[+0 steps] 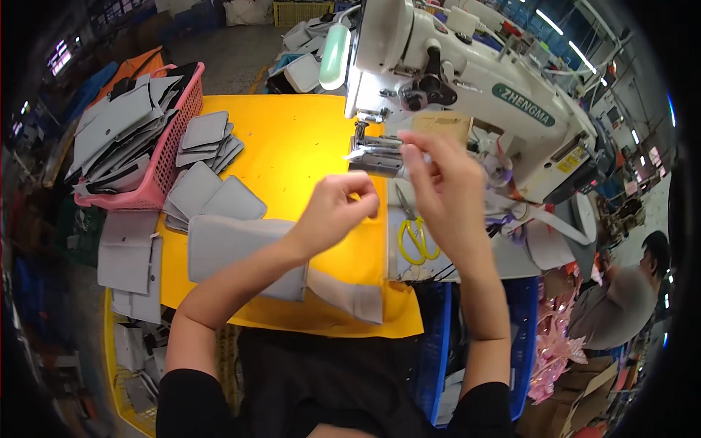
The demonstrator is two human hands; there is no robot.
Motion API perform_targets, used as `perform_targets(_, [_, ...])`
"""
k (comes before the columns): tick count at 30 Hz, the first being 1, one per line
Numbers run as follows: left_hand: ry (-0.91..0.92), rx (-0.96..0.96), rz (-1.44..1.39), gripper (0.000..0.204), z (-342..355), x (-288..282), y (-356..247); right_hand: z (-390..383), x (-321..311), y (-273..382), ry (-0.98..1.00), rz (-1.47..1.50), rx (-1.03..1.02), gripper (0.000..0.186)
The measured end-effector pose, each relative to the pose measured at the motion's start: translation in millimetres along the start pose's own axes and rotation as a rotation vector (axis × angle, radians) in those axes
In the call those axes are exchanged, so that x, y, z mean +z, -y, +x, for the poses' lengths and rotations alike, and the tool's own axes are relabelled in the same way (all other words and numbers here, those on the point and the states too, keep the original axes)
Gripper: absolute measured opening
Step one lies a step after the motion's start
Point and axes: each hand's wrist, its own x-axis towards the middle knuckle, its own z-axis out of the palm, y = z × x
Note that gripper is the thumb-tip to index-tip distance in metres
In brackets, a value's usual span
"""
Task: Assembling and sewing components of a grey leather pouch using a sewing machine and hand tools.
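Observation:
My left hand (339,204) is curled, thumb and fingers closed, over the yellow table cover (288,146); anything in its fingertips is too small to make out. My right hand (442,182) is closed at the metal attachment (376,153) beside the white sewing machine's (511,109) needle area; what its fingertips hold is hidden. Below my left forearm lies a large grey fabric piece (219,244), with a grey strip (343,299) to its right. Smaller grey pieces (212,139) lie in loose piles at the left. Yellow-handled scissors (411,241) lie beside my right forearm.
A pink basket (182,117) of grey pieces stands at the left, above a yellow crate (120,394). Blue bins (431,350) are below the table edge. A white tape roll (580,212) sits right of the machine. Another person (617,299) sits at the far right.

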Motion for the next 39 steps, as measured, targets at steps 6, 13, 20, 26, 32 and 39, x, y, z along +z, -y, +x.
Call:
perform_targets(6, [0.443, -0.165, 0.236, 0.010, -6, -22, -7, -32, 48, -25, -0.094, 1.280, 0.671, 0.012])
perform_targets(13, [-0.010, 0.904, 1.431, 0.015, 42, -48, -55, -44, 57, -38, 0.020, 1.135, 0.803, 0.016])
perform_targets(20, [-0.345, 1.310, 1.503, 0.012, 88, -45, -73, -5, 76, -50, -0.460, 0.316, 0.396, 0.026])
perform_targets(26, [-0.344, 1.295, 1.509, 0.010, 78, -54, -51, 0, 103, -34, -0.184, -0.013, 0.349, 0.019])
perform_targets(32, [0.095, 1.063, 1.227, 0.018, 53, -48, 1, -40, 70, -33, -0.049, 0.392, 0.482, 0.018])
perform_targets(39, [0.052, 1.066, 0.817, 0.017, 71, -26, 33, -62, 40, -39, -0.072, 0.299, 0.512, 0.013])
